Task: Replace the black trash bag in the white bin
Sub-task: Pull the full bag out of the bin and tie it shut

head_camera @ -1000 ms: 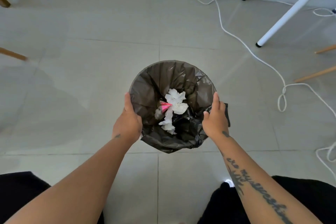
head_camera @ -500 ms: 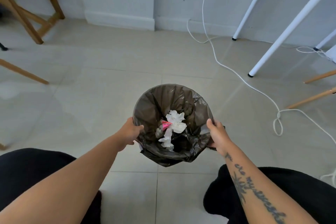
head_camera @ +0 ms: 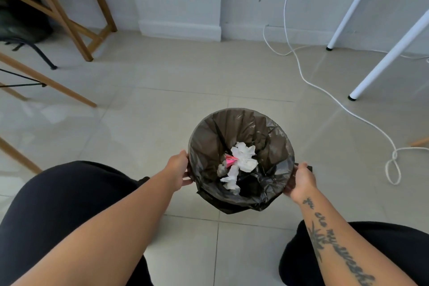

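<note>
Two outstretched arms, lower centre: left hand [head_camera: 178,169] and right hand [head_camera: 300,183] curl round opposite rims of the crumpled black plastic trash bag [head_camera: 232,130] holding white tissues [head_camera: 243,158]; looped white cable [head_camera: 394,153] on tiled floor [head_camera: 151,123], right.

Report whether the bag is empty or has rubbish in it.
Not empty, but far from full: crumpled white tissues and a pink scrap lie at the bottom of the bag, its dark walls bare above them.

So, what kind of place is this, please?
Probably a room in a home: a tiled floor, wooden furniture legs, a white table leg and a white cable lying loose across the floor.
</note>
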